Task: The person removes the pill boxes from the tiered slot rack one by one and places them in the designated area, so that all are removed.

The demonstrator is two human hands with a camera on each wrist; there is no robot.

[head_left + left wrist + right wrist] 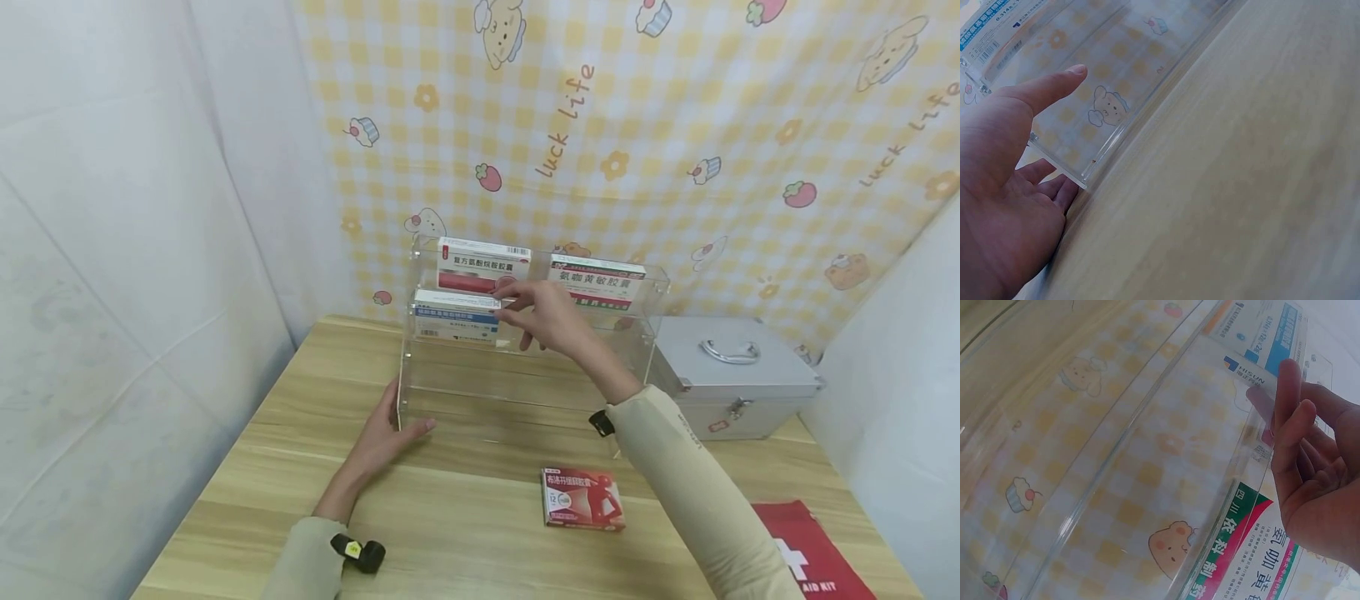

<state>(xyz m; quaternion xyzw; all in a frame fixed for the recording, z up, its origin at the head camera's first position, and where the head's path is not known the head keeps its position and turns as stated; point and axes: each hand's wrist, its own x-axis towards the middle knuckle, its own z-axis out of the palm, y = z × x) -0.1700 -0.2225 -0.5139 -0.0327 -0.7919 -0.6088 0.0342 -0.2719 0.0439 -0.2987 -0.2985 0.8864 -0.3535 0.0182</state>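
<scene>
A clear acrylic rack with stepped tiers stands on the table. My left hand grips its lower left side, thumb in front and fingers around the outer edge; in the left wrist view the hand shows them partly behind the panel. With thumb and fingertips, my right hand pinches the right end of a blue-and-white medicine box that sits at the left of the second tier. The right wrist view shows that box beside the fingers. Two medicine boxes, red-and-white and green-red-white, stand on the top tier.
A red medicine box lies on the wooden table in front of the rack. At the right stand a silver metal case and, nearer, a red first-aid pouch. A patterned curtain hangs behind.
</scene>
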